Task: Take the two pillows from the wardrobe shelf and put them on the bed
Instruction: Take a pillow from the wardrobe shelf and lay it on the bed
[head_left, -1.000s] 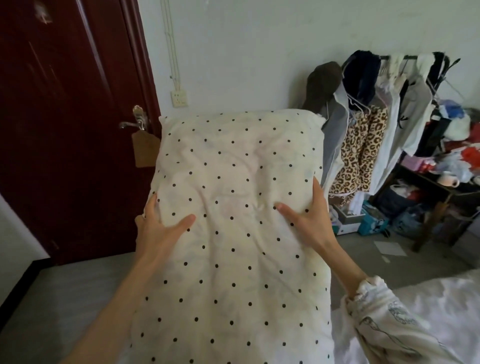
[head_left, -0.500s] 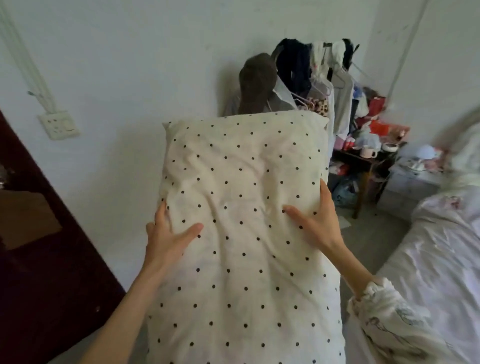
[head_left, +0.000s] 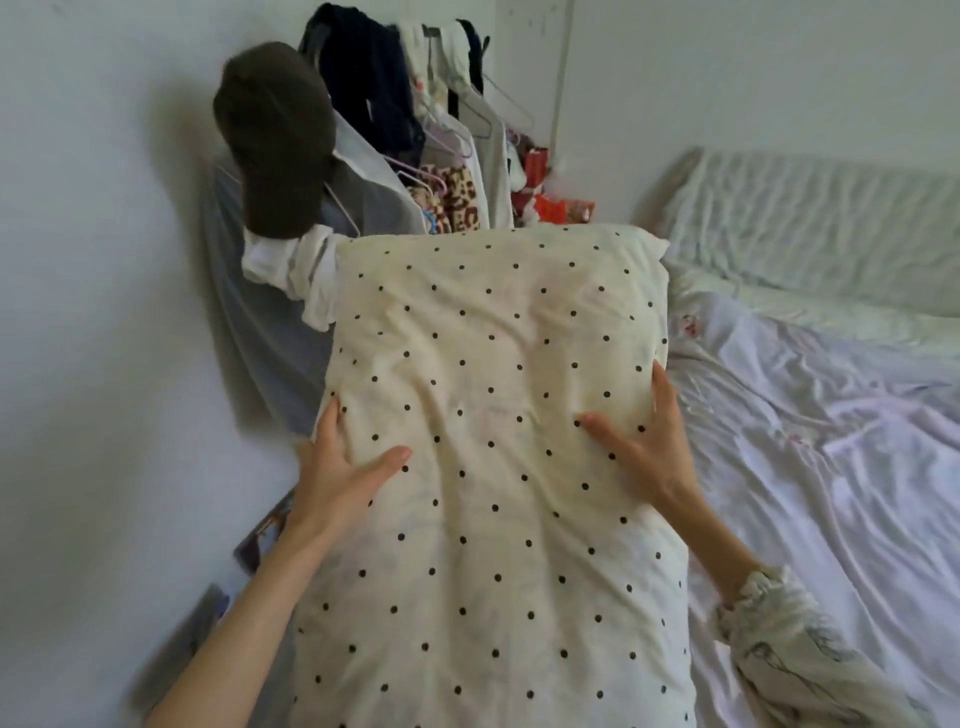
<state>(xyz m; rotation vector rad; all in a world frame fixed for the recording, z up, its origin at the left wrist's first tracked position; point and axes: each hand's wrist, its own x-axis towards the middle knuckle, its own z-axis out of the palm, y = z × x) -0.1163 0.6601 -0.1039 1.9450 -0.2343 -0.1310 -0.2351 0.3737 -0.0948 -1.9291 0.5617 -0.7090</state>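
Note:
A cream pillow with black polka dots fills the middle of the view, held up in the air in front of me. My left hand grips its left edge, thumb on top. My right hand grips its right edge the same way. The bed, covered in a rumpled white sheet with faint floral print, lies to the right of the pillow. No second pillow and no wardrobe are in view.
A clothes rack crowded with hanging garments and a dark cap stands against the white wall just beyond and left of the pillow. A padded pale headboard runs along the far wall. Red items sit behind the rack.
The view has swung right: the dark red door is gone, the clothes rack has shifted left, and the bed now fills the right side. Both hands keep their grip on the pillow.

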